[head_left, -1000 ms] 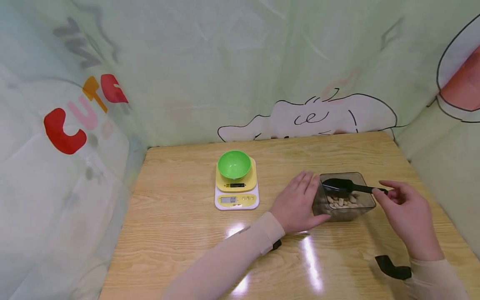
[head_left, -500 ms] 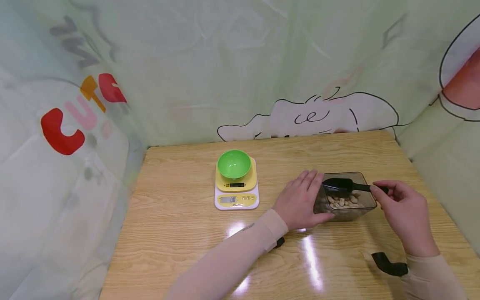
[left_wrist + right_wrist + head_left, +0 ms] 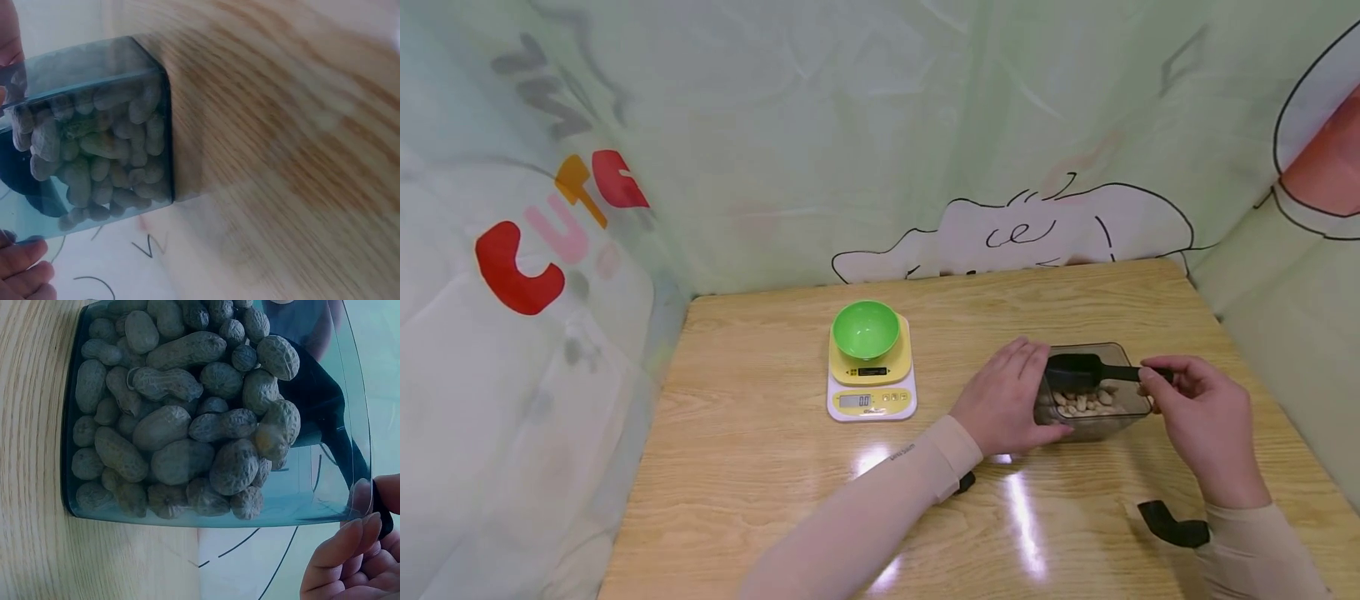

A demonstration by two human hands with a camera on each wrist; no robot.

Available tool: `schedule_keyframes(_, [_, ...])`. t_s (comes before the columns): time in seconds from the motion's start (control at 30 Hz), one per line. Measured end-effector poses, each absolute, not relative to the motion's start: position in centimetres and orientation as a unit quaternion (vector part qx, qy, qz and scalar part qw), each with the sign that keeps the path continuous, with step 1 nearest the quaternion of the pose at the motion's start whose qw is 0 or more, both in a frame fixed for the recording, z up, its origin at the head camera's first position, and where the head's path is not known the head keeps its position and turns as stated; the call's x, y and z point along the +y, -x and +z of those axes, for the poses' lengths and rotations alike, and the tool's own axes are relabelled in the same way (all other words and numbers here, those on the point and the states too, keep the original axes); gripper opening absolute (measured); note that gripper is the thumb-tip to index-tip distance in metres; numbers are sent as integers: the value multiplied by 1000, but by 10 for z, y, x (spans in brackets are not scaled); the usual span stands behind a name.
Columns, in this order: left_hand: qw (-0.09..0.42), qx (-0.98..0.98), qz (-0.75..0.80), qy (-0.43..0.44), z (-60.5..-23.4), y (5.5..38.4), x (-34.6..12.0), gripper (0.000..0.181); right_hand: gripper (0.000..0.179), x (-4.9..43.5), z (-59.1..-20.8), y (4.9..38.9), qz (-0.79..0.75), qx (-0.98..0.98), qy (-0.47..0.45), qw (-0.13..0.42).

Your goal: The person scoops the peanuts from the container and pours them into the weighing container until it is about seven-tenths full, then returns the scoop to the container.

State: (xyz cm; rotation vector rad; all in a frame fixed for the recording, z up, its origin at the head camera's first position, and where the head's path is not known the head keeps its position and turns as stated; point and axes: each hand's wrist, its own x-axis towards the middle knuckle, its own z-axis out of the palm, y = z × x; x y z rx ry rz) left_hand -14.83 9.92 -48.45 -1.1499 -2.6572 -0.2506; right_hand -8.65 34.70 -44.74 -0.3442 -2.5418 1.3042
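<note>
A see-through dark plastic box [image 3: 1093, 427] of peanuts in the shell [image 3: 181, 425] stands on the right part of the table. A black scoop [image 3: 1075, 372] lies slanted in the box's mouth, its bowl at the left end over the peanuts. My right hand [image 3: 1213, 425] pinches the end of its handle, thumb and fingers at the right rim. My left hand [image 3: 1003, 400] holds the box's left end, thumb along the near side and fingers at the far side. Left of the hands, a green bowl [image 3: 866, 330] sits on a yellow and white kitchen scale [image 3: 872, 402], whose display shows 0.0.
The wooden table [image 3: 745, 467] has a cloth backdrop [image 3: 760, 167] with cartoon drawings behind it and at both sides. Black wrist-worn pieces show by both cuffs, the right one [image 3: 1176, 527] standing out over the table.
My right hand has shifted slightly left with the scoop handle, so its fingers are closer to the box's rim. My left hand has moved a little right along the box.
</note>
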Motion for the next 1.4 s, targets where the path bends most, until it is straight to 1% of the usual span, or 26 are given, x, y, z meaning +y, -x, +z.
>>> schedule_keyframes(0.2, [115, -911, -84, 388, -480, 146, 101, 110, 10, 346, -444, 85, 457, -873, 108, 133])
schedule_keyframes(0.5, [112, -910, -103, 386, -476, 147, 99, 110, 9, 344, -440, 84, 453, -875, 99, 137])
schedule_keyframes(0.67, [98, -911, -106, 387, -474, 145, 96, 110, 13, 338, -438, 82, 448, -878, 91, 140])
schedule_keyframes(0.87, [91, -912, -115, 384, -474, 142, 89, 111, 15, 330, -437, 82, 428, -884, 92, 164])
schedule_keyframes(1.1, [77, -917, -132, 368, -474, 138, 78, 114, 12, 318, -426, 78, 418, -883, 78, 201])
schedule_keyframes(1.4, [78, -918, -148, 360, -472, 135, 65, 113, 10, 312, -419, 73, 404, -887, 66, 214])
